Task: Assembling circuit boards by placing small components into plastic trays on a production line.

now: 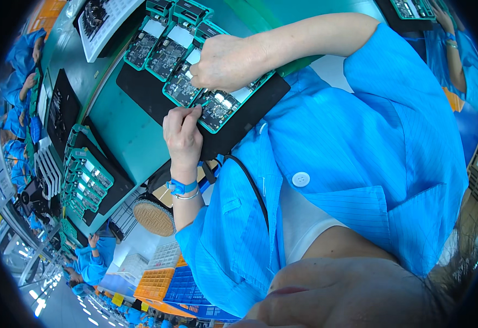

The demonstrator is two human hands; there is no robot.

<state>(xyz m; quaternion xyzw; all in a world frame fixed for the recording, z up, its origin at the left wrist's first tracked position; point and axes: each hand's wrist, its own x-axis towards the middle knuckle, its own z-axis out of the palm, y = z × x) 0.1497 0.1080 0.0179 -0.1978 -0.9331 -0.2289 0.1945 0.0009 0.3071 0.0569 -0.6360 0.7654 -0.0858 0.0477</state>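
Several green plastic carriers, each holding a dark circuit board, stand in a row on a black mat (140, 90). My left hand (181, 134), with a blue wrist strap (182, 187), is closed at the left edge of the nearest circuit board (217, 112); its fingertips pinch close to that edge, and what they hold is too small to tell. Curled over the same carriers, my right hand (228, 63) is closed with its knuckles up. Its fingertips are hidden beneath it. Another circuit board (181, 87) lies just beyond the nearest one.
A green worktop (121, 131) runs under the mat. A white tray (105, 27) stands at the far left. More boards in a green rack (88, 180) sit to the left, near a round woven stool seat (154, 215). Orange crates (155, 284) are lower left. Co-workers in blue are around.
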